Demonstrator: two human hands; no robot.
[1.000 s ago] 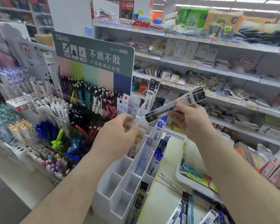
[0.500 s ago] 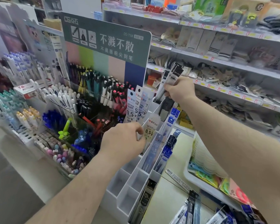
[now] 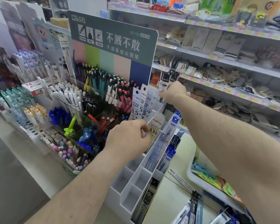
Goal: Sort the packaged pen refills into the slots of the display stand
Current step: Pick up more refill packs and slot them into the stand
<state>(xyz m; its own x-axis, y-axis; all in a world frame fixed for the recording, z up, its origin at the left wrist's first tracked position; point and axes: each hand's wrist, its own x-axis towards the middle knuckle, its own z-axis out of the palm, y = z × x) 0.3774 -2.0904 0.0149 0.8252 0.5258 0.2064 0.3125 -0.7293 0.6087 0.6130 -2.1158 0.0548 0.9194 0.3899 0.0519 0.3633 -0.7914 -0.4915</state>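
A white slotted display stand [image 3: 137, 183] rises in steps in front of me. My right hand [image 3: 174, 92] reaches to its top back slot and grips black-topped refill packs [image 3: 166, 81] standing upright there. My left hand [image 3: 129, 136] pinches a clear refill pack marked 0.55 [image 3: 155, 126] in a middle slot. White packs marked 0.5 [image 3: 140, 102] stand behind it. Blue refill packs [image 3: 170, 151] fill the right-hand slots, and a black pack [image 3: 147, 201] sits in the front right slot. The front left slots hold nothing.
Loose refill packs [image 3: 192, 210] lie on the counter at lower right beside a white tray [image 3: 200, 181] of colourful items. Pen displays [image 3: 81, 101] under a green sign [image 3: 113, 39] crowd the left. Store shelves [image 3: 225, 62] run behind.
My right hand carried the black-topped packs from mid-air up to the top back slot and lowered them in. My left hand stayed on the 0.55 pack. My view moved closer.
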